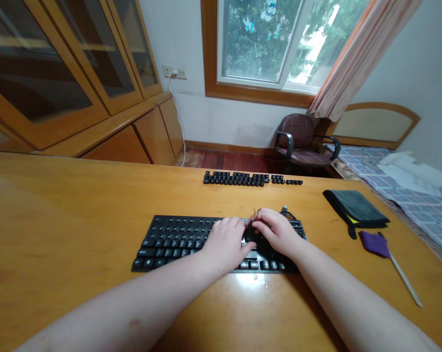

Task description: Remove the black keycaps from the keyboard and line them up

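Observation:
A black keyboard [173, 239] lies on the wooden desk [59, 220] in front of me. My left hand [226, 242] rests on its right-middle keys with the fingers curled down. My right hand [276, 230] is beside it on the keyboard's right part, fingers pinched together around a small thin thing that I cannot make out. The two hands touch at the fingertips. A row of loose black keycaps [250, 179] lies further back on the desk.
A dark folded cloth or case [355, 208] and a purple-headed stick [384, 249] lie at the desk's right. Behind stand a brown office chair [301, 139], wooden cabinets [77, 73], a window and a bed [408, 190].

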### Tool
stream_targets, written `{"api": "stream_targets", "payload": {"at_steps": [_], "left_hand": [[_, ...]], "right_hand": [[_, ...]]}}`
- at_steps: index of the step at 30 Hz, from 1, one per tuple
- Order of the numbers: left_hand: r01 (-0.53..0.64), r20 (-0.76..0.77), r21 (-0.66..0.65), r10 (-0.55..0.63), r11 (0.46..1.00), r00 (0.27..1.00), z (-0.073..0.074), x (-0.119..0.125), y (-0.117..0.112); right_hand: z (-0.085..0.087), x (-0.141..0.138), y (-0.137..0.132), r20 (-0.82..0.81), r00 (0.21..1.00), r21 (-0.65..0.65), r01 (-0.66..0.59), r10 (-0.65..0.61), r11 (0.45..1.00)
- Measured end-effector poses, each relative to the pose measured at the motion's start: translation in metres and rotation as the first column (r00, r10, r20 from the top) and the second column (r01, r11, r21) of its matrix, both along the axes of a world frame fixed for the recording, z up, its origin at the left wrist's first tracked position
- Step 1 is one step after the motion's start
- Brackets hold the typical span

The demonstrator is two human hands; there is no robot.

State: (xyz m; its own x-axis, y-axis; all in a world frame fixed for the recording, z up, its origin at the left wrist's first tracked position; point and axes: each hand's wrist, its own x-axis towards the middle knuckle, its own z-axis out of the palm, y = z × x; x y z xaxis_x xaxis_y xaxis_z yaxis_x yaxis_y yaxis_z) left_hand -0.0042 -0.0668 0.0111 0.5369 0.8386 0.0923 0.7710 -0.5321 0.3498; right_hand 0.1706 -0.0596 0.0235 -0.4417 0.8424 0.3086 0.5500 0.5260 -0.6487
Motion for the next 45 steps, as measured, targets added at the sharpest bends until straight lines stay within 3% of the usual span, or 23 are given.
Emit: {"api": "stream_targets", "payload": {"at_steps": [10,25,33,40,45], "left_hand": [[0.006,0.013,0.007,-0.007,1.0,1.0,-0.0008,-0.0004,0.0005],[0.081,0.074,-0.038,-0.078,0.996,0.994,0.0009,-0.0001,0.0027],[0.099,0.12,-0.011,-0.097,0.995,0.988,-0.0038,-0.0021,0.0038],[0.075,0.125,-0.075,-0.066,0.994,0.99,-0.0002,-0.0004,0.0045],[0.105,0.135,-0.061,-0.096,0.993,0.986,0.0006,-0.0019,0.0041]], "right_hand": [[-0.0062,-0.0007,-0.001,-0.013,0.999,0.061,0.044,-0.044,0.997],[-0.0038,0.0023,-0.002,-0.052,0.995,0.066,-0.086,0.089,0.994],[-0.005,0.0,0.002,-0.034,0.998,0.012,0.044,-0.044,0.999],[-0.005,0.0011,-0.0027,-0.034,0.988,0.039,-0.149,0.151,0.988],[-0.0068,0.0026,-0.0057,-0.054,0.997,0.08,-0.044,0.049,0.996]]}}
